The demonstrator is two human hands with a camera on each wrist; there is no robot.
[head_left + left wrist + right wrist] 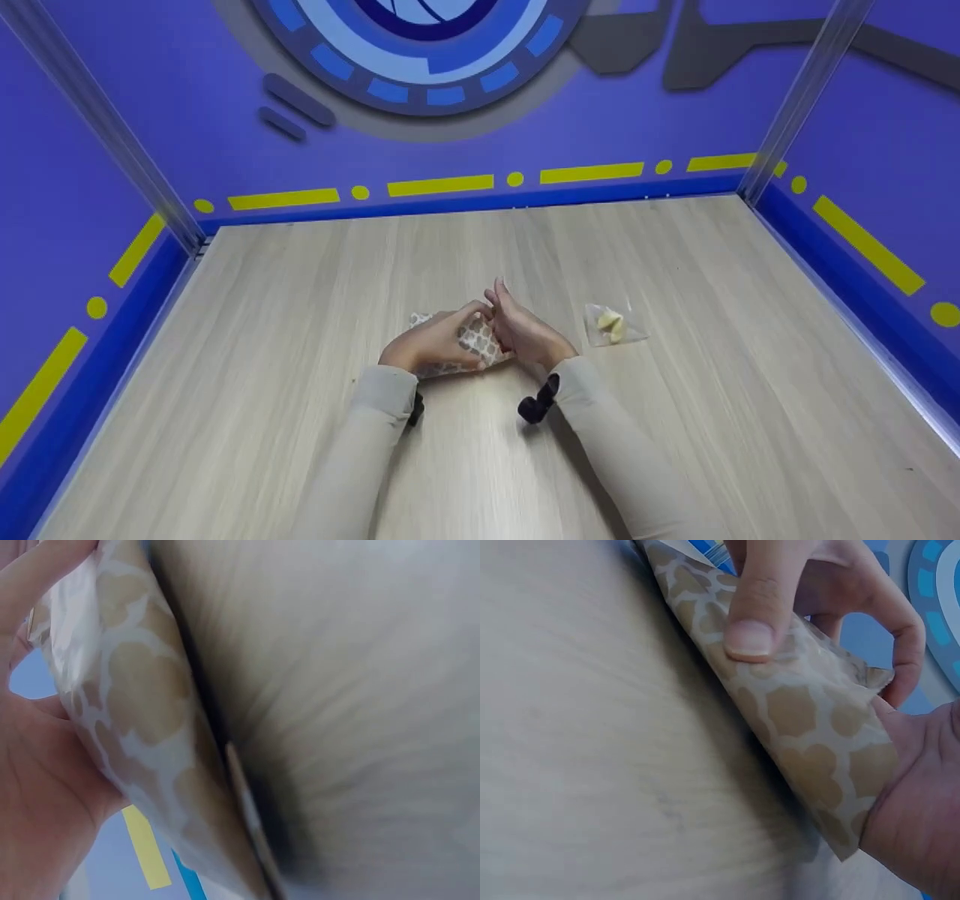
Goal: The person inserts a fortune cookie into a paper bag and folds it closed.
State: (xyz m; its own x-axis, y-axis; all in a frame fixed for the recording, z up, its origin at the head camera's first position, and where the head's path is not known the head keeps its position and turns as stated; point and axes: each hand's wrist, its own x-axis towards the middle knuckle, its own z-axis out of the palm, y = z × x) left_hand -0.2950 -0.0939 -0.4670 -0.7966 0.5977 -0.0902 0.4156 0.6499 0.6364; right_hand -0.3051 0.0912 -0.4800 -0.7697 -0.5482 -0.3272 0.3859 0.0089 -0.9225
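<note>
Pouch, brown patches on white: between the two hands, at mid-table. Dark shadow along its lower edge in both wrist views; can't tell if it touches the table anywhere.

Left hand grips it, narrow hold: left thumb pressed on the near face, other fingers reaching over to the far side. Right hand is against the other end, palm close to the edge; its fingers are mostly hidden, so can't tell if they pinch or only support.

Risks, as I judge: the face under the thumb looks thin and glossy, so pressing harder could crease it or make it slide out of the grip. Shiny flap sticks up by the fingers; a snag there could tear it further than wanted. If the right hand only supports, a sideways pull could swing that end down. Contents not visible; if loose, a tilt could spill them.

Further out, right of the right hand: clear bag with pale yellow pieces, apart from both hands. A wide outward sweep of the right sleeve or black wrist mount could nudge it.
</note>
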